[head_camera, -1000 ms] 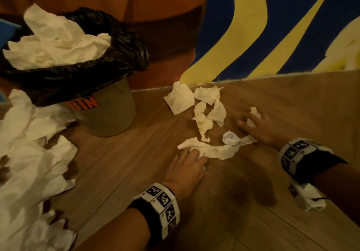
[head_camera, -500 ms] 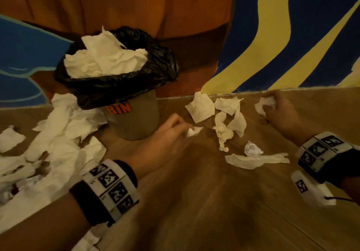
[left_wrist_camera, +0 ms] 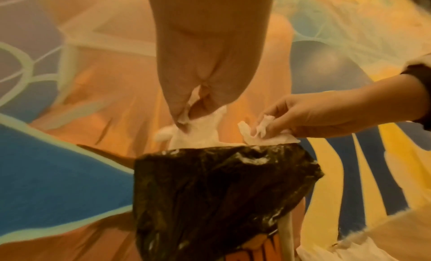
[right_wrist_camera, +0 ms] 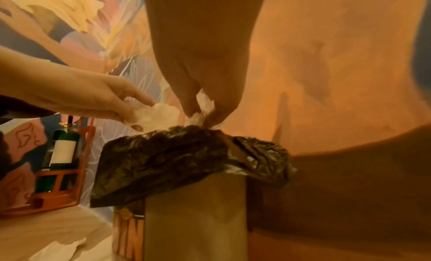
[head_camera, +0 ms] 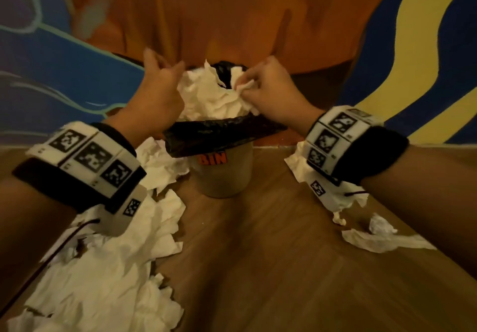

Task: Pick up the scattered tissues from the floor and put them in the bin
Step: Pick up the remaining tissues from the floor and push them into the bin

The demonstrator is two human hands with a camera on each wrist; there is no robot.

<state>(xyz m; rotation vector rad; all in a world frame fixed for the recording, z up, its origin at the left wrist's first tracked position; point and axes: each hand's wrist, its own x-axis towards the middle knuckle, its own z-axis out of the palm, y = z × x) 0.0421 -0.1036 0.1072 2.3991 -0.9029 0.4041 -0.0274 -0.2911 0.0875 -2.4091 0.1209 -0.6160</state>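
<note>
The bin (head_camera: 222, 177) stands mid-floor, with a black liner (head_camera: 222, 131) over its rim and a heap of white tissues (head_camera: 209, 97) piled above the top. Both hands hover just over that heap. My left hand (head_camera: 165, 68) is over the left rim. In the left wrist view it (left_wrist_camera: 193, 113) pinches a crumpled tissue (left_wrist_camera: 198, 132) that hangs onto the heap. My right hand (head_camera: 247, 84) is over the right rim and pinches a small tissue (head_camera: 245, 87), seen again as the tissue (right_wrist_camera: 205, 102) between its fingertips.
Many loose tissues (head_camera: 116, 267) cover the wooden floor (head_camera: 258, 254) left of the bin. A few more tissues (head_camera: 382, 238) lie to its right. A painted wall stands close behind the bin. A green cylinder in an orange stand (right_wrist_camera: 63, 154) sits by the wall.
Both hands rose from the floor on the right and came together over the bin, each carrying a tissue. The head view swung left and now centres on the bin.
</note>
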